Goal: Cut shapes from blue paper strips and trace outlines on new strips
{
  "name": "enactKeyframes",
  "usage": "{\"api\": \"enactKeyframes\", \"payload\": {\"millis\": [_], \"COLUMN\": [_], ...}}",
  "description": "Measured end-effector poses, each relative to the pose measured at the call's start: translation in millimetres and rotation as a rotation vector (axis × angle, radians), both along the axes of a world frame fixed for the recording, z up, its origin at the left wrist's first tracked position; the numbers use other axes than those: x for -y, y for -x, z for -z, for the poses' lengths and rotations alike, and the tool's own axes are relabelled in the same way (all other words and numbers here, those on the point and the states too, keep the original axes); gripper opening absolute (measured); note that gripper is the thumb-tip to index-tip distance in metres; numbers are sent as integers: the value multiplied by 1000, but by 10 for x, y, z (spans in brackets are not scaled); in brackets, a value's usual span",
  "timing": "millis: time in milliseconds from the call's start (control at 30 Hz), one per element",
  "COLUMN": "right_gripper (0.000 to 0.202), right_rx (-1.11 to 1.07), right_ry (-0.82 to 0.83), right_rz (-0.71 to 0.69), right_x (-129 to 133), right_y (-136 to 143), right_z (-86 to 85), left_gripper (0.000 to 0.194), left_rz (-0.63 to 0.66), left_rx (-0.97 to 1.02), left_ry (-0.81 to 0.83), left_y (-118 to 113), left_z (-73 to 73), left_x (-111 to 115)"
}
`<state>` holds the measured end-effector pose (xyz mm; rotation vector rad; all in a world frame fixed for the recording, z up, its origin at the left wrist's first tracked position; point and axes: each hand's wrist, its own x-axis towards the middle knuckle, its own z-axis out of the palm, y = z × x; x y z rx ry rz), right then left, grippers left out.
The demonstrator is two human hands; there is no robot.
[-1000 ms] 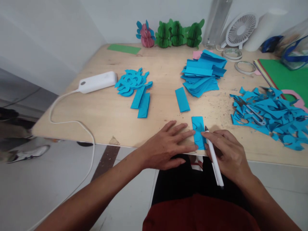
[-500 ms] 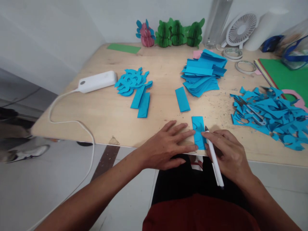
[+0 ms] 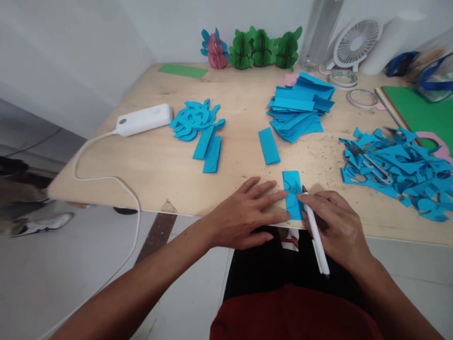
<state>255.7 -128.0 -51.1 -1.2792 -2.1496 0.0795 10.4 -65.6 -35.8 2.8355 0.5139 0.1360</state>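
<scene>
A blue paper strip (image 3: 293, 196) with dark curved lines drawn on it lies at the table's front edge. My left hand (image 3: 247, 212) is spread flat, two fingertips resting on the strip's left side. In my right hand (image 3: 338, 226) is a white pen (image 3: 316, 236), its dark tip (image 3: 303, 189) just right of the strip and a finger touching the paper's right edge. Beyond them lies a plain folded blue strip (image 3: 269, 146). Two more blue strips (image 3: 212, 153) overlap to the left, below a heap of cut blue paper shapes (image 3: 193, 119).
Folded blue papers (image 3: 300, 108) are piled at the back. On the right, blue scraps (image 3: 399, 170) lie with scissors (image 3: 373, 167) on them. A white power strip (image 3: 144, 120) trails its cord off the left edge. Green paper figures (image 3: 262, 49), a fan (image 3: 356, 45) and tape rolls (image 3: 343, 79) stand behind.
The view has shifted very slightly. Both hands, the pen and the strip under them keep practically the same places.
</scene>
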Motion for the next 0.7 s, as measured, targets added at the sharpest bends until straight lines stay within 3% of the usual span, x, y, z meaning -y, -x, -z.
{"api": "enactKeyframes", "payload": {"millis": [700], "right_gripper": [41], "right_rx": [0], "right_ry": [-9], "right_rz": [0], "right_x": [-4], "right_y": [11], "right_z": [-6], "left_gripper": [46], "left_rz": [1], "left_rx": [22], "left_ry": [-12], "left_y": [7], "left_z": [4], "left_x": [1]}}
